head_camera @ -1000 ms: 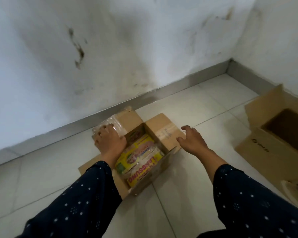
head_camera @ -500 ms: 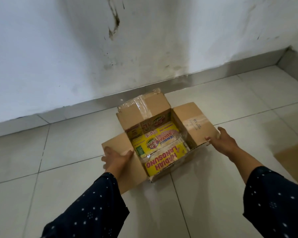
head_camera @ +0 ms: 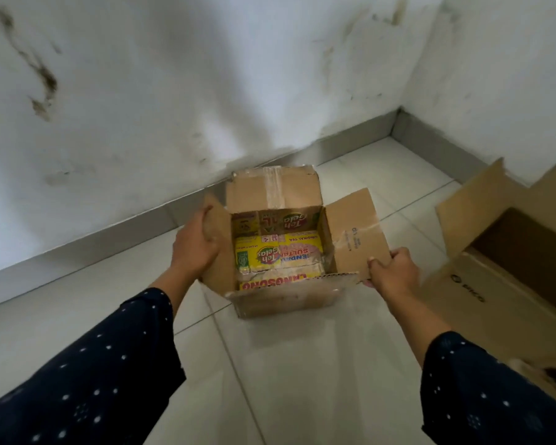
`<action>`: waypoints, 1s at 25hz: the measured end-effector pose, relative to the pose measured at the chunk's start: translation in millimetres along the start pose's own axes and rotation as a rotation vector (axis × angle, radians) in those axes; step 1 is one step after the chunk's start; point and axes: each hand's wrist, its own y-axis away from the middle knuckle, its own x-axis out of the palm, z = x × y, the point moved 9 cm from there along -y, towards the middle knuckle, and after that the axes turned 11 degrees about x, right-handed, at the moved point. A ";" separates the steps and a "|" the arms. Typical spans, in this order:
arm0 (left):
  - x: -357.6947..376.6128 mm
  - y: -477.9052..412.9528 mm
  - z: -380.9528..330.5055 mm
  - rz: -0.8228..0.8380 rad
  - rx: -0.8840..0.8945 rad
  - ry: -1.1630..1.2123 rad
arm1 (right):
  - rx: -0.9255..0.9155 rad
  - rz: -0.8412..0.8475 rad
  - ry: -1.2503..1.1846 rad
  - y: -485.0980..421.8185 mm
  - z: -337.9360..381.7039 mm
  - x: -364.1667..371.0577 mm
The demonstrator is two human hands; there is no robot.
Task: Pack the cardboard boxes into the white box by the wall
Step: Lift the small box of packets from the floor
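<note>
Open cardboard box (head_camera: 283,297) on the tiled floor (head_camera: 302,380), near the stained white wall (head_camera: 206,91); four flaps spread, clear tape on the far flap, yellow "Teh Gelas" tea cartons (head_camera: 278,255) packed inside. Left hand (head_camera: 193,248): fingers curled closed over the left flap. Right hand (head_camera: 394,273): fingers pinched shut on the near corner of the right flap. A second, larger open cardboard box (head_camera: 511,252) stands just beside, at right. Compared with half a second ago, the box sits squarer to the viewer, the left hand has moved up the flap, and the larger box has entered view.
</note>
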 end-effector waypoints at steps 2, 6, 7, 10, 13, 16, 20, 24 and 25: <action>29.6 -26.2 -35.6 0.062 0.011 0.214 | -0.009 -0.104 0.014 -9.1 8.0 -18.2; 85.7 -37.5 -67.2 0.227 -0.132 0.380 | 0.029 -0.099 -0.202 -9.9 17.8 -33.1; 94.6 -37.5 -74.7 0.251 -0.113 0.355 | 0.016 -0.013 -0.271 -3.9 23.0 -27.8; 112.2 -44.4 -100.4 0.188 -0.012 0.387 | -0.181 0.136 -0.150 19.1 48.9 -7.7; 125.1 -62.6 -115.5 0.076 -0.004 0.440 | -0.267 0.094 -0.050 14.8 60.4 3.2; 143.1 -90.6 -124.5 0.055 -0.012 0.440 | -0.143 0.090 -0.040 -13.1 51.2 12.0; 156.0 -121.9 -144.4 -0.009 0.064 0.435 | -0.086 0.164 -0.035 -33.9 51.0 24.1; 160.5 -131.9 -148.2 0.052 0.045 0.331 | -0.047 0.209 -0.054 -38.7 56.3 23.1; 157.8 -132.0 -149.6 0.074 0.042 0.276 | -0.044 0.208 -0.059 -34.5 59.3 19.5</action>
